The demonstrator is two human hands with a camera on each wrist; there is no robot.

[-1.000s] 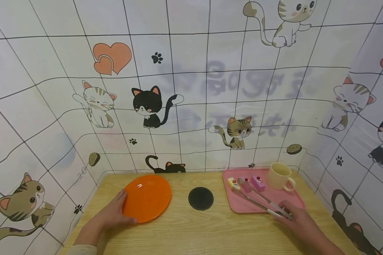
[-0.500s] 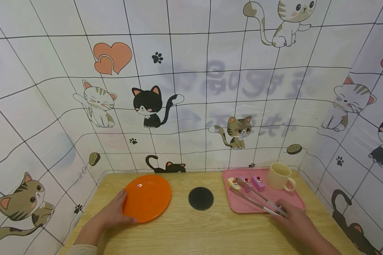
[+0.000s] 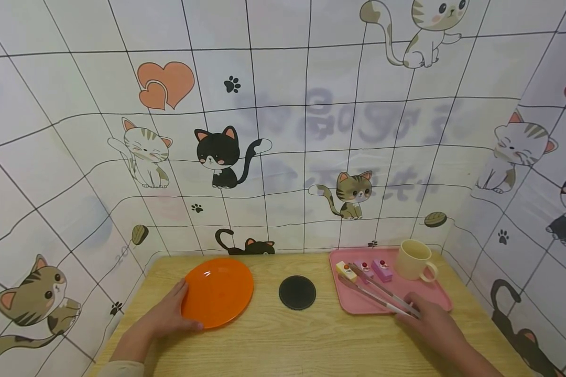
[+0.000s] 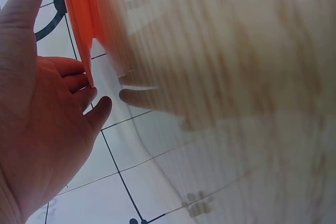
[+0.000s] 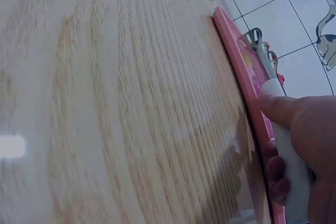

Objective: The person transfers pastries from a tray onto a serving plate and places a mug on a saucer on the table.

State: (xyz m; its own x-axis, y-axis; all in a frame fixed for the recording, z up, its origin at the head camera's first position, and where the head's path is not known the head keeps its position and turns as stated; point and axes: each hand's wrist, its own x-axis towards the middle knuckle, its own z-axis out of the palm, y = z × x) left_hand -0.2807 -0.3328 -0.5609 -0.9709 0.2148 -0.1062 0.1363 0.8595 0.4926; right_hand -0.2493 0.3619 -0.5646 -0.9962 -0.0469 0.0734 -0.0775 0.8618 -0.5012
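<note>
My left hand [image 3: 167,311] holds the left rim of an orange plate [image 3: 218,293], its thumb along the near edge; the left wrist view shows the fingers at the plate's rim [image 4: 81,19]. My right hand [image 3: 434,322] grips a pair of metal tongs [image 3: 377,293] with white handles [image 5: 289,156]. The tongs' two tips are spread slightly and reach over a pink tray [image 3: 358,306], by a small yellow toy cake [image 3: 343,272]. Beside it sit a pinkish-purple cake [image 3: 367,268], partly behind the tongs, and a purple cake [image 3: 383,271].
A pale yellow mug [image 3: 412,262] stands at the tray's back right, handle toward the right. Between plate and tray lies a round black coaster [image 3: 297,292] on the wooden table [image 3: 283,345]. Cat-patterned sheeting [image 3: 283,157] walls the back and both sides.
My right hand has shifted slightly left and away from me, carrying the tongs' tips to the yellow cake. The left hand and the plate have stayed put.
</note>
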